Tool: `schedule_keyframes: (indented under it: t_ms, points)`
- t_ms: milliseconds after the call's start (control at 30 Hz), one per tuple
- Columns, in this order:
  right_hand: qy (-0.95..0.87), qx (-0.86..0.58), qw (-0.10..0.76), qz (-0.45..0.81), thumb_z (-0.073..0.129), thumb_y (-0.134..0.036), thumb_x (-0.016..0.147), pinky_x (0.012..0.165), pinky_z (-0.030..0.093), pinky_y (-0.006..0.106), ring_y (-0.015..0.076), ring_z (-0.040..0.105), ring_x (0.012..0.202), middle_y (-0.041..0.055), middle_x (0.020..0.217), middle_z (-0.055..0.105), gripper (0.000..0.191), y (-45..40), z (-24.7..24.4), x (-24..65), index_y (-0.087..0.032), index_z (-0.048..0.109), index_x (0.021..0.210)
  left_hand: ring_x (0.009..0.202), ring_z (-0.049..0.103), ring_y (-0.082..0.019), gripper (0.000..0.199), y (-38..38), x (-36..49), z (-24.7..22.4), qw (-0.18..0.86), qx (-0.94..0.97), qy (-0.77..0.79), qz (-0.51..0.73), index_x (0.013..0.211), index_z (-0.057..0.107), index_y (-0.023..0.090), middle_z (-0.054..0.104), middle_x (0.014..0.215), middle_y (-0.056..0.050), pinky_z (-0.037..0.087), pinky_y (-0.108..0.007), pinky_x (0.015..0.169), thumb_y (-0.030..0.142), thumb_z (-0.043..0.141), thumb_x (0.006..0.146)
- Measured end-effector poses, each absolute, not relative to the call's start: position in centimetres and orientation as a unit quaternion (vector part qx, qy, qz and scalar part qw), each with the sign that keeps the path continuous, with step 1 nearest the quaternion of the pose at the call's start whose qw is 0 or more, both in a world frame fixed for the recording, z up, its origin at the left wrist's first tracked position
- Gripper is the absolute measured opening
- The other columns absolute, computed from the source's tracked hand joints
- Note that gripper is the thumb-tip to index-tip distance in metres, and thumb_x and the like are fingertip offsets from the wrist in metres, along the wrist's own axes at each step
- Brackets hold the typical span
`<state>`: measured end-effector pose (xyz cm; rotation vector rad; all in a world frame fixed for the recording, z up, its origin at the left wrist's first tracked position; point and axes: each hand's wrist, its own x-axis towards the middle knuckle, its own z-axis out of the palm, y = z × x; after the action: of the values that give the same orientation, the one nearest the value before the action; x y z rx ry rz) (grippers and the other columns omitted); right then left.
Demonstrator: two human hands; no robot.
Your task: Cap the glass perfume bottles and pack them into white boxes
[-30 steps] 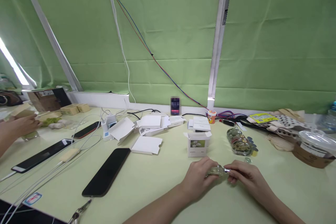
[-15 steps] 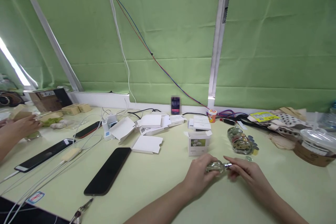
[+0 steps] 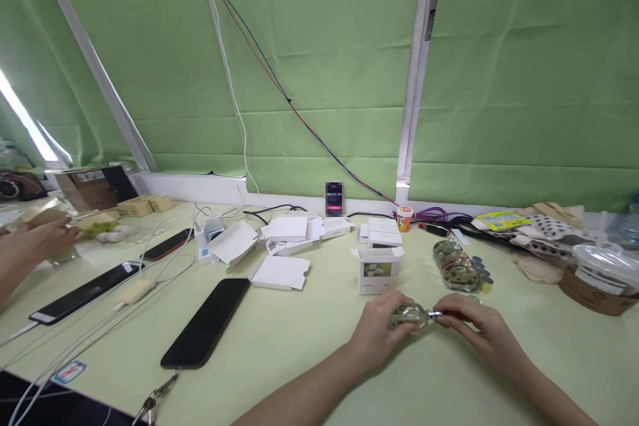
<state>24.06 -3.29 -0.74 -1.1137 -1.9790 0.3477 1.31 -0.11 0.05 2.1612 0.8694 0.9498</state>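
A small clear glass bottle (image 3: 410,315) lies on its side in my left hand (image 3: 378,329), whose fingers wrap round its body. The bottle's silvery neck points right, where the fingertips of my right hand (image 3: 469,323) pinch its end. Just behind my left hand stands an open white box (image 3: 378,273) with a plant picture on its front. Wrapped glass items (image 3: 455,266) lie behind my right hand, with several small dark discs (image 3: 482,267) beside them.
Flattened white cartons (image 3: 284,246) lie at the middle back. On the left are a black phone (image 3: 206,325), another phone (image 3: 84,293), white cables and keys (image 3: 154,401). A lidded cup (image 3: 602,279) stands far right. Another person's hand (image 3: 42,239) is at far left.
The fingers of my right hand have closed in on the bottle's silvery end. My left hand has hardly moved. At far left the other person's hand has shifted slightly.
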Motion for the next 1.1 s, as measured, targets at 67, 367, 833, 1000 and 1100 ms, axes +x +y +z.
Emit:
schedule_keyframes:
  t_ms: [67, 367, 833, 1000, 1100]
  points:
    - [-0.785, -0.443, 0.407, 0.148, 0.054, -0.031, 0.093, 0.065, 0.051, 0.027, 0.0187, 0.066, 0.076, 0.0045, 0.085, 0.07, 0.014, -3.31, -0.83, 24.06, -0.023, 0.065, 0.092, 0.09, 0.061, -0.019, 0.023, -0.17, 1.28, 0.01, 0.299, 0.825, 0.321, 0.355, 0.101, 0.065, 0.02, 0.067, 0.095, -0.004, 0.044, -0.025, 0.079, 0.025, 0.071, 0.08]
    - [-0.774, -0.464, 0.39, 0.182, 0.05, -0.034, 0.094, 0.06, 0.049, 0.026, 0.0172, 0.066, 0.064, 0.0019, 0.072, 0.07, 0.021, -3.58, -0.38, 23.86, -0.023, 0.067, 0.089, 0.091, 0.061, -0.019, 0.023, -0.21, 1.17, 0.24, 0.293, 0.835, 0.318, 0.34, 0.104, 0.065, 0.022, 0.068, 0.098, -0.003, 0.045, -0.026, 0.08, 0.027, 0.069, 0.082]
    - [-0.756, -0.49, 0.373, 0.223, 0.047, -0.039, 0.094, 0.058, 0.049, 0.026, 0.0161, 0.064, 0.058, 0.0003, 0.066, 0.067, 0.027, -3.64, -0.42, 23.7, -0.022, 0.067, 0.086, 0.091, 0.062, -0.019, 0.023, -0.2, 1.09, 0.29, 0.286, 0.841, 0.314, 0.335, 0.104, 0.065, 0.021, 0.068, 0.097, -0.003, 0.045, -0.025, 0.079, 0.026, 0.069, 0.082]
    - [-0.755, -0.495, 0.368, 0.221, 0.045, -0.04, 0.095, 0.057, 0.049, 0.026, 0.0163, 0.064, 0.056, 0.0001, 0.062, 0.066, 0.03, -3.68, -0.28, 23.45, -0.022, 0.067, 0.086, 0.091, 0.061, -0.019, 0.024, -0.19, 1.07, 0.34, 0.29, 0.841, 0.314, 0.331, 0.105, 0.065, 0.021, 0.068, 0.098, -0.004, 0.044, -0.026, 0.08, 0.029, 0.068, 0.082]
    - [-0.76, -0.497, 0.368, 0.199, 0.045, -0.04, 0.095, 0.057, 0.049, 0.026, 0.0165, 0.063, 0.055, 0.0004, 0.062, 0.066, 0.031, -3.66, -0.26, 23.44, -0.023, 0.068, 0.084, 0.091, 0.061, -0.02, 0.024, -0.14, 1.09, 0.31, 0.297, 0.837, 0.316, 0.333, 0.105, 0.065, 0.021, 0.068, 0.098, -0.004, 0.044, -0.026, 0.081, 0.028, 0.068, 0.082]
